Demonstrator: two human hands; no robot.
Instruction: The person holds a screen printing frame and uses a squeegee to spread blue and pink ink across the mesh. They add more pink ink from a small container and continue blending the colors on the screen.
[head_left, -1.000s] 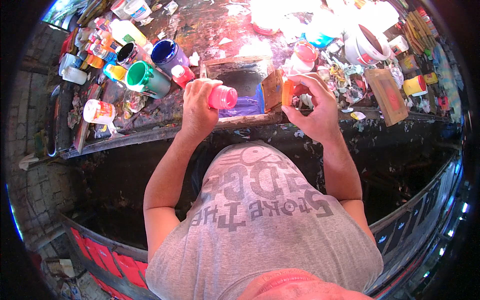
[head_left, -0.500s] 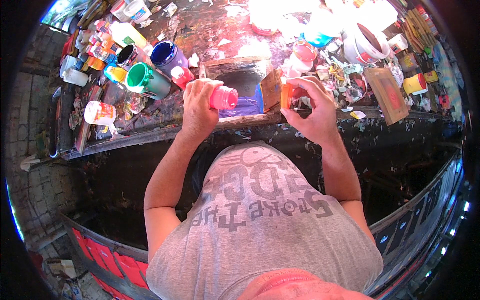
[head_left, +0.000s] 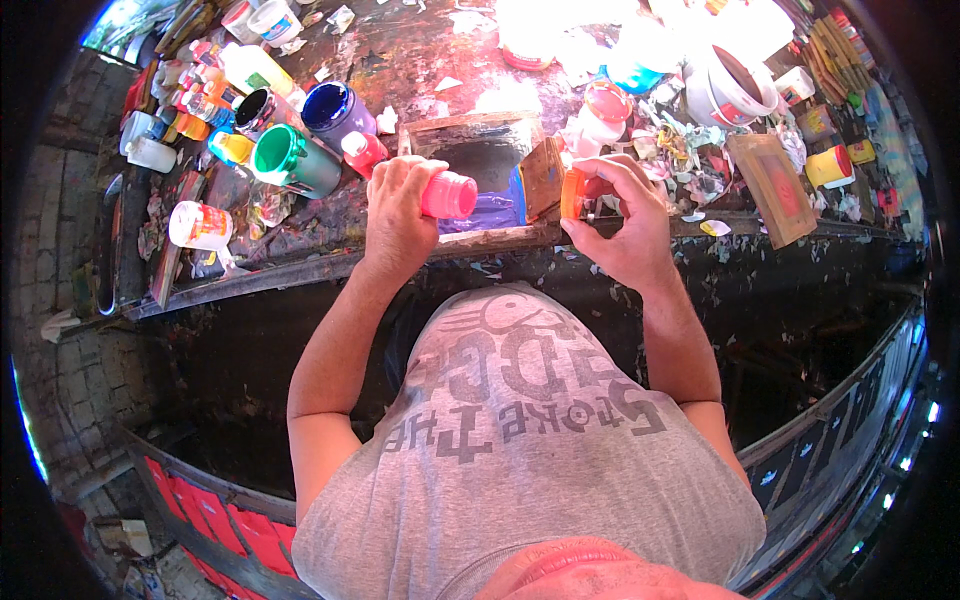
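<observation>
My left hand (head_left: 397,212) is wrapped around a pink bottle (head_left: 452,196), tipped sideways with its neck to the right. The bottle's neck hangs over the near left part of a small wooden screen-printing frame (head_left: 470,124). Purple ink (head_left: 497,212) coats the near part of the frame's mesh. To the right, my right hand (head_left: 632,215) is closed in a pinch on a thin orange lid-like piece (head_left: 572,194), seen nearly edge-on. A wooden block (head_left: 543,178) leans at the frame's right side, close to the orange piece.
A green-lined tub (head_left: 296,160), a blue-lined tub (head_left: 340,115) and several paint bottles (head_left: 205,90) crowd the left. At right are a white bucket (head_left: 730,90), crumpled scraps (head_left: 665,150) and another wooden frame (head_left: 773,190). The table's front edge (head_left: 290,273) runs below my hands.
The pink bottle's neck has turned slightly in my left hand. Otherwise both hands and the things around them stay nearly in place.
</observation>
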